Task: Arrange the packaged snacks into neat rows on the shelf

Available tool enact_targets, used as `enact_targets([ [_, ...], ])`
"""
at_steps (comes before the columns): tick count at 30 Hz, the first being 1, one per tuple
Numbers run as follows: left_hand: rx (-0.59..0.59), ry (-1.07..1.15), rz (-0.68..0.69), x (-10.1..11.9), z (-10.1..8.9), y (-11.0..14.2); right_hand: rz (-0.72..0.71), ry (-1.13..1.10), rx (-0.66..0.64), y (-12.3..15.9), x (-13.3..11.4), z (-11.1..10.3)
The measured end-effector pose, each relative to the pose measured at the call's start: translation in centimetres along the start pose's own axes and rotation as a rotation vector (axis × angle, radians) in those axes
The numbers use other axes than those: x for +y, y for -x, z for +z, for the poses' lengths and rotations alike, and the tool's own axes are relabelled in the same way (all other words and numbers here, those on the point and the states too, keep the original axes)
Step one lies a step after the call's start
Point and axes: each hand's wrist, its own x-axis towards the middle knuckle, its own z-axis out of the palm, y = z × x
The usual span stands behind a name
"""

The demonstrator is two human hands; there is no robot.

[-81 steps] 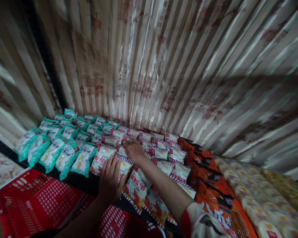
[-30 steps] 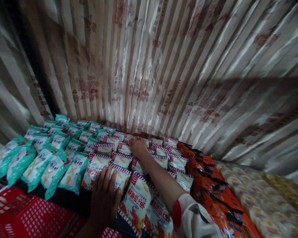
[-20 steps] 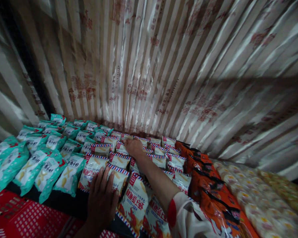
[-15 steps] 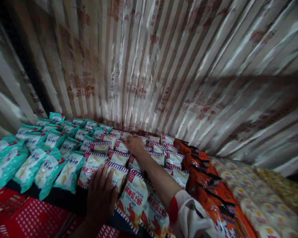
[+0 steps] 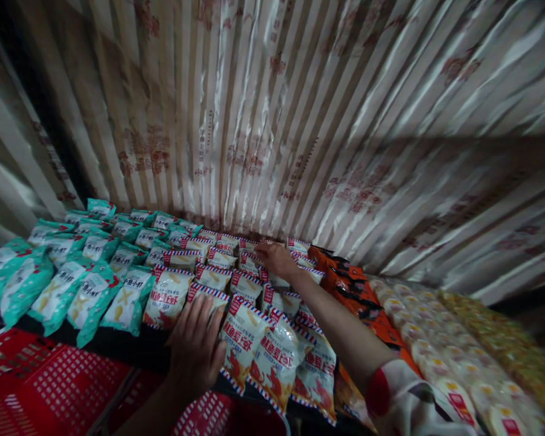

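Note:
My left hand [image 5: 196, 348] lies with its fingers stretched over the front of a white snack bag [image 5: 208, 292] in the front row. These bags have red lettering and red-and-blue striped edges. Farther back among the same bags, my right hand [image 5: 277, 260] has its fingers bent together at the top edge of a white snack bag [image 5: 251, 264]. Its fingertips are partly hidden, so the exact grip is hard to see. More of the white bags [image 5: 240, 339] stand upright in rows around both hands.
Teal snack bags [image 5: 91, 297] fill the left side. Orange bags [image 5: 345, 281], round pale packs [image 5: 429, 339] and yellowish packs [image 5: 485, 339] lie to the right. A red perforated basket [image 5: 68, 375] is below the shelf edge. Striped, printed sheeting [image 5: 254, 121] hangs behind.
My right hand has moved right along the back rows, from one white bag to another. My left hand has shifted slightly right and down. The view has turned a little.

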Motion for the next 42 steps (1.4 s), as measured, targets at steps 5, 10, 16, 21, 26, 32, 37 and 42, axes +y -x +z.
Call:
enact_targets([
  [5, -0.082, 0.127, 0.145, 3.5, -0.3, 1.0, -0.195, 0.020, -0.067, 2.1, -2.5, 0.7],
  [10, -0.145, 0.101, 0.149, 4.7, 0.2, 2.1, -0.199, 0.180, -0.104, 3.0, -4.3, 1.5],
  [16, -0.154, 0.124, 0.145, 4.1, 0.5, 2.1, -0.182, 0.169, -0.118, 2.5, -5.1, 2.1],
  [21, -0.118, 0.111, 0.114, 3.7, 1.0, 2.3, -0.135, 0.118, -0.085, 2.0, -5.5, 2.5],
  [26, -0.090, 0.141, 0.075, 3.4, 1.4, 2.4, -0.114, 0.069, -0.067, 1.9, -5.9, 3.0],
  [32, -0.094, 0.158, 0.097, 3.2, 1.2, 1.4, -0.090, 0.013, -0.055, 2.0, -5.8, 2.8],
  [37, -0.107, 0.161, 0.082, 3.2, 1.5, 1.0, -0.042, 0.011, -0.050, 2.2, -5.7, 2.8],
  [42, -0.127, 0.146, 0.048, 3.3, 1.8, 1.0, -0.039, 0.024, -0.058, 2.1, -5.3, 2.3],
])
